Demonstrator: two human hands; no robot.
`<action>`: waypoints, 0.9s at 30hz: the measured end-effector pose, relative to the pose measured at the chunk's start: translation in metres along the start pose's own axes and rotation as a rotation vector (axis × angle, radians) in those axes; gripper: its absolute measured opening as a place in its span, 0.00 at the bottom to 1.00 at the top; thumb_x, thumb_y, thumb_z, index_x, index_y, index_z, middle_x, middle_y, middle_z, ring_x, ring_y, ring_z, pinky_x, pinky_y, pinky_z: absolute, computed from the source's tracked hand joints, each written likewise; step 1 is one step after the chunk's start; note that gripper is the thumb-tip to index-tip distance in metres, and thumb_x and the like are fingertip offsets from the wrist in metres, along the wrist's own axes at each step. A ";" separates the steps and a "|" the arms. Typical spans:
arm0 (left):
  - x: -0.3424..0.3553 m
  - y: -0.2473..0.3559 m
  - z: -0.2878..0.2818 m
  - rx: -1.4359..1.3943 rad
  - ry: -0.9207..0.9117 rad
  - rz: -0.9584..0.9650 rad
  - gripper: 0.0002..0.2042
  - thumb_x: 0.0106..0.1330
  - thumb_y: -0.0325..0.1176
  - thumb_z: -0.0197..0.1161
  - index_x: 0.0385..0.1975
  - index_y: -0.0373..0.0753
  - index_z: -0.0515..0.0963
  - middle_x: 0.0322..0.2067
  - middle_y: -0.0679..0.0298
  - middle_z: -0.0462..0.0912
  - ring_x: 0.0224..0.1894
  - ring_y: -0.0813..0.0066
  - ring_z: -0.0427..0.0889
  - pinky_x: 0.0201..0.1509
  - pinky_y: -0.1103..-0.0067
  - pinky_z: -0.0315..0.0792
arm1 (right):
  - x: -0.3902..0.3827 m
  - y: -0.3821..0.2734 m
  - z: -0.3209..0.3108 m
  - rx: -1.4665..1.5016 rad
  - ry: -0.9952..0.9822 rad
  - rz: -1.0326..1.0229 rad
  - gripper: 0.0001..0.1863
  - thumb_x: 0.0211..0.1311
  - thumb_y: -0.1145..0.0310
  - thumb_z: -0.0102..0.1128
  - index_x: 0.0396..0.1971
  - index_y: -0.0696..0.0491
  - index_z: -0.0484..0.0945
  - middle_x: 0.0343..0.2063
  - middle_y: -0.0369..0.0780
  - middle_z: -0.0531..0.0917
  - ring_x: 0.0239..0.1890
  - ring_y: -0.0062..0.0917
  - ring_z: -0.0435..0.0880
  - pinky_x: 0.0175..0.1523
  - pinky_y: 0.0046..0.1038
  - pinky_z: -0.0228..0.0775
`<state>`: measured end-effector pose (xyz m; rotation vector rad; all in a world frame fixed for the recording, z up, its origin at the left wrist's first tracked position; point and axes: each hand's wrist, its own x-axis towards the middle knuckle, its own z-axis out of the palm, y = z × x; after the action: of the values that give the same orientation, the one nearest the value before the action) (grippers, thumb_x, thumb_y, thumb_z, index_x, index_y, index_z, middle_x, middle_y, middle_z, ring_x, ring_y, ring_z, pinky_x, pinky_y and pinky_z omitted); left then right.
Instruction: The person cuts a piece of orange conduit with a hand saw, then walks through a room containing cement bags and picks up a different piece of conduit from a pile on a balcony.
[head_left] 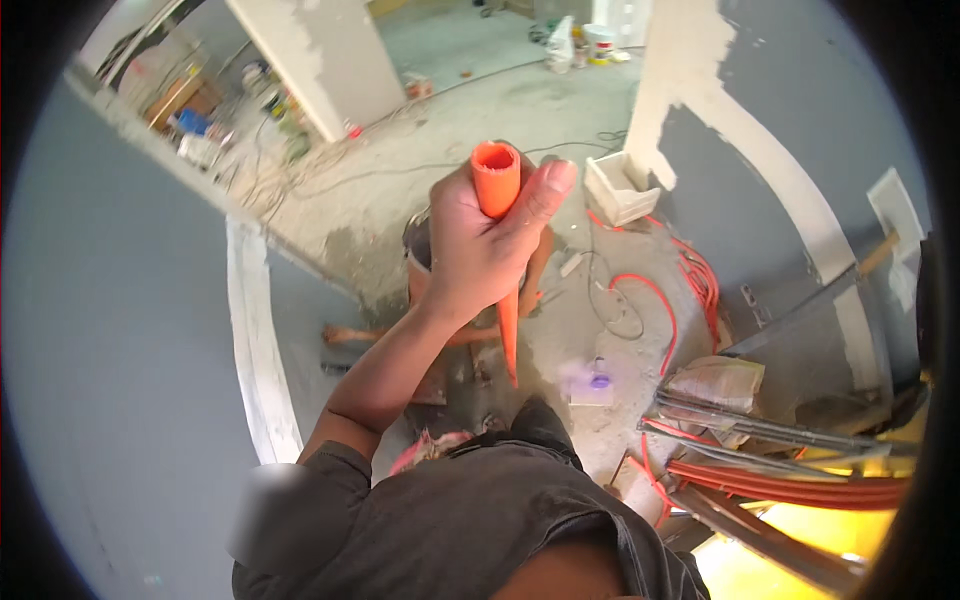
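Observation:
My left hand (472, 255) is closed around an orange plastic pipe (497, 180), thumb stretched along toward the right. The pipe's open end, with a rough cut edge, points up toward me. Its other end runs down below the wrist, looking narrower with distance. My left forearm (385, 370) comes up from the lower left. Behind the hand is a dark and brownish shape (417, 240), mostly hidden; I cannot tell what it is. My right hand is not in view.
Grey and orange pipes (790, 483) lie bundled at the lower right, beside a pale sack (715, 385). A white plastic bin (622, 190) stands by the right wall, near orange tubing (700, 285). Cables cross the dusty floor. Tubs (600, 45) stand far off. A grey wall (140, 300) rises left.

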<state>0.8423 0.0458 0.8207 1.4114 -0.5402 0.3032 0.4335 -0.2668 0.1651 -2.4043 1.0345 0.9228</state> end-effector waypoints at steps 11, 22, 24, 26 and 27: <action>0.129 -0.056 0.065 -0.492 -0.229 -0.077 0.12 0.68 0.36 0.59 0.22 0.44 0.68 0.11 0.76 0.62 0.10 0.87 0.59 0.11 0.85 0.53 | -0.023 -0.096 0.010 0.870 -0.006 0.306 0.13 0.58 0.59 0.55 0.34 0.53 0.80 0.23 0.41 0.81 0.21 0.29 0.79 0.24 0.33 0.69; 0.245 -0.105 -0.009 -0.485 -0.311 0.140 0.21 0.72 0.47 0.47 0.14 0.48 0.61 0.09 0.73 0.59 0.10 0.84 0.55 0.21 0.82 0.54 | -0.042 -0.179 -0.095 1.652 0.288 0.783 0.11 0.57 0.61 0.53 0.31 0.53 0.76 0.13 0.35 0.72 0.12 0.21 0.69 0.15 0.27 0.60; 0.258 -0.118 -0.016 -0.454 -0.249 0.166 0.22 0.72 0.48 0.47 0.13 0.48 0.61 0.09 0.73 0.58 0.10 0.84 0.55 0.21 0.82 0.54 | -0.049 -0.185 -0.087 1.701 0.254 0.858 0.08 0.56 0.62 0.53 0.27 0.51 0.74 0.12 0.33 0.69 0.10 0.21 0.66 0.13 0.28 0.58; 0.272 -0.134 -0.013 -0.379 -0.102 0.196 0.23 0.72 0.49 0.47 0.12 0.49 0.58 0.08 0.73 0.57 0.10 0.84 0.54 0.21 0.82 0.53 | -0.059 -0.188 -0.069 1.690 0.259 0.876 0.08 0.56 0.62 0.53 0.26 0.51 0.74 0.11 0.33 0.69 0.10 0.21 0.66 0.13 0.28 0.57; 0.280 -0.138 -0.018 -0.371 -0.100 0.195 0.23 0.72 0.49 0.47 0.12 0.49 0.58 0.08 0.73 0.57 0.10 0.84 0.54 0.21 0.82 0.53 | -0.059 -0.195 -0.069 1.677 0.248 0.866 0.08 0.56 0.63 0.53 0.25 0.51 0.74 0.11 0.33 0.68 0.10 0.21 0.65 0.13 0.28 0.56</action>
<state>1.1516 0.0104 0.8494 1.0200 -0.7760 0.2724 0.5770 -0.1455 0.2691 -0.6191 1.8458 -0.2268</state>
